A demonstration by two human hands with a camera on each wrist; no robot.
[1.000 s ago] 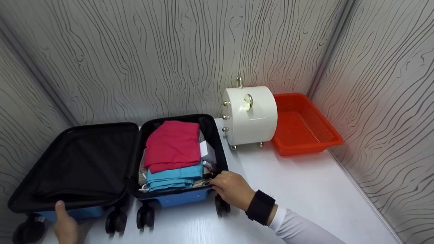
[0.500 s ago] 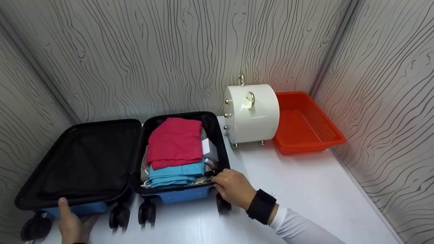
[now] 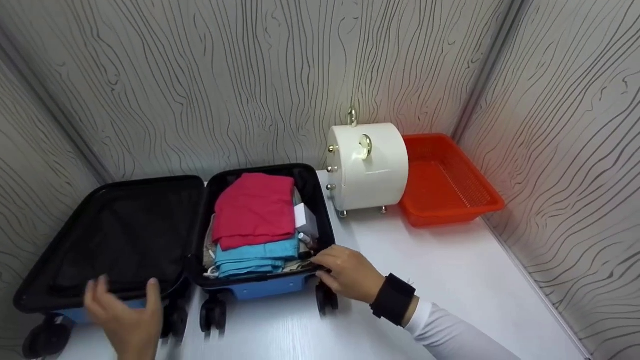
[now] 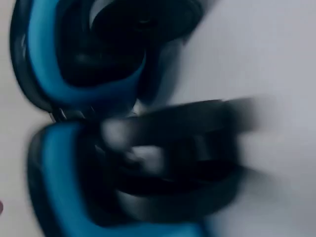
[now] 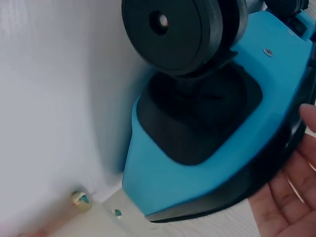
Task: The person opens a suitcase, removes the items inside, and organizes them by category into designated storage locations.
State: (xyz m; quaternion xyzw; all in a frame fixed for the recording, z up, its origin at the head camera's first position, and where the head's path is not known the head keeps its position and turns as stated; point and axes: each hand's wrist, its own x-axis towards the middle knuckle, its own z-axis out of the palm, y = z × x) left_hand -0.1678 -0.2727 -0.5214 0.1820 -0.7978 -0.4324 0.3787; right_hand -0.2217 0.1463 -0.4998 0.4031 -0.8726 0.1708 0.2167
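Observation:
An open suitcase (image 3: 272, 287) with a blue shell and black lining lies with its two halves side by side. In the right half, folded red clothing (image 3: 255, 210) lies on folded light-blue cloth (image 3: 250, 260); a white box (image 3: 306, 220) and a small white-capped tube (image 3: 306, 240) sit beside them. My right hand (image 3: 350, 274) holds the near right corner rim, fingers inside, thumb outside; the right wrist view shows this hand (image 5: 291, 192) along the black rim. My left hand (image 3: 127, 317), blurred, is spread before the left half's near edge; whether it touches cannot be told.
Black caster wheels (image 3: 213, 312) stick out from the suitcase's near side. A white drum-shaped container (image 3: 372, 167) with gold knobs stands right of it, beside a red-orange plastic basket (image 3: 430, 220). Patterned wall panels (image 3: 225, 85) rise behind the white table (image 3: 425, 265).
My left hand has come off the left half's near edge and moved right, its fingers spreading. My right hand stays at the corner, its thumb slightly further from the fingers.

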